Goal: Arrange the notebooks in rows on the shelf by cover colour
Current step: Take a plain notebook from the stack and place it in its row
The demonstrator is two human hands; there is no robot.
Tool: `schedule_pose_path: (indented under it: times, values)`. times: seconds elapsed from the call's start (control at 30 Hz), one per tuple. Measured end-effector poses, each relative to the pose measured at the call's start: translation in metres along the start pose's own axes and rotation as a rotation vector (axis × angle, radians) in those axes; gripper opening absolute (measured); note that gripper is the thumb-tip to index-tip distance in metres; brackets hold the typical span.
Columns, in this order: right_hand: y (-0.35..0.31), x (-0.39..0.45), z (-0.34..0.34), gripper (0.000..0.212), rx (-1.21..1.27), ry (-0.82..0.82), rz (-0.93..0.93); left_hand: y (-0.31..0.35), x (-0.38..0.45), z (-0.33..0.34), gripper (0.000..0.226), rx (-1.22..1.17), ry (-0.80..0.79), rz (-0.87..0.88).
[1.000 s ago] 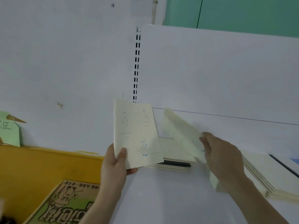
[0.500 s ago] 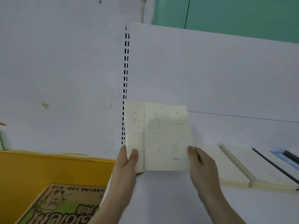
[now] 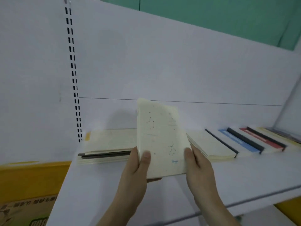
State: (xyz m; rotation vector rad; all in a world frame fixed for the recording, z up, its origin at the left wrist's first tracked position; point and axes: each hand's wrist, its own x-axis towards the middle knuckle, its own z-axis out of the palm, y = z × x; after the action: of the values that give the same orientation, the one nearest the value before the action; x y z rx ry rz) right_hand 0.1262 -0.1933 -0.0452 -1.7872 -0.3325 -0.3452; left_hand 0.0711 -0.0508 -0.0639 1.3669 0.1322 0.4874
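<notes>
Since the earlier frame we squared both cream notebooks [image 3: 162, 141] into one bundle, left hand [image 3: 138, 167] and right hand [image 3: 197, 163] gripping its edges above the shelf [image 3: 244, 176]. Cream stacks [image 3: 107, 144] lay left and right of the bundle, blue and red rows further right; bundle unplaced.

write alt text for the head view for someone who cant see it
Two hands, left hand and right hand, hold cream notebooks with constellation print upright over a white shelf. Behind lie a cream stack on the left and another cream stack, then blue and red notebooks, on the right.
</notes>
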Motion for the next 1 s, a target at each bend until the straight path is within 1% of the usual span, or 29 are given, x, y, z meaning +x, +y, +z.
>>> schedule_pose_path:
  times: [0.07, 0.13, 0.17, 0.23, 0.3, 0.37, 0.4, 0.43, 0.47, 0.53, 0.6, 0.63, 0.73, 0.8, 0.9, 1.0]
  values:
    - [0.005, 0.003, -0.023, 0.024, -0.008, -0.005, 0.034, -0.001, 0.001, 0.020, 0.022, -0.016, -0.052, -0.027]
    - [0.010, 0.008, -0.045, 0.026, -0.039, -0.016, 0.022, -0.003, 0.003, 0.043, 0.018, 0.053, -0.054, -0.016]
    - [0.013, 0.013, -0.057, 0.028, -0.061, -0.012, 0.013, -0.005, 0.005, 0.055, 0.017, 0.137, -0.041, 0.005]
    - [0.022, 0.026, -0.081, 0.028, -0.106, 0.021, 0.009, -0.012, 0.013, 0.080, 0.017, 0.396, -0.031, 0.096]
    - [0.037, 0.043, -0.106, 0.026, -0.158, 0.047, 0.014, -0.020, 0.025, 0.106, 0.022, 0.630, -0.021, 0.187]
    - [0.054, 0.063, -0.130, 0.024, -0.210, 0.044, 0.002, -0.029, 0.039, 0.134, 0.040, 0.737, 0.020, 0.224]
    - [0.063, 0.074, -0.141, 0.023, -0.239, 0.032, -0.013, -0.033, 0.045, 0.148, 0.050, 0.769, 0.046, 0.220]
    - [0.072, 0.086, -0.152, 0.022, -0.277, 0.017, -0.032, -0.036, 0.052, 0.163, 0.055, 0.803, 0.068, 0.209]
    - [0.080, 0.100, -0.163, 0.022, -0.315, -0.003, -0.050, -0.039, 0.059, 0.178, 0.055, 0.845, 0.081, 0.211]
    - [0.098, 0.126, -0.179, 0.020, -0.381, -0.041, -0.089, -0.047, 0.072, 0.205, 0.046, 0.960, 0.090, 0.212]
    - [0.117, 0.148, -0.187, 0.018, -0.417, -0.068, -0.148, -0.054, 0.084, 0.226, 0.037, 1.059, 0.111, 0.181]
    - [0.124, 0.158, -0.189, 0.021, -0.422, -0.080, -0.163, -0.057, 0.090, 0.233, 0.034, 1.101, 0.121, 0.165]
    - [0.145, 0.180, -0.188, 0.040, -0.517, -0.125, -0.160, -0.065, 0.102, 0.246, 0.022, 1.232, 0.174, 0.125]
    - [0.154, 0.189, -0.184, 0.042, -0.609, -0.151, -0.195, -0.073, 0.109, 0.246, 0.025, 1.368, 0.212, 0.111]
    - [0.163, 0.196, -0.181, 0.031, -0.680, -0.182, -0.270, -0.086, 0.117, 0.245, 0.038, 1.542, 0.199, 0.056]
    - [0.175, 0.200, -0.180, 0.039, -0.847, -0.248, -0.254, -0.089, 0.119, 0.248, 0.043, 1.631, 0.187, 0.074]
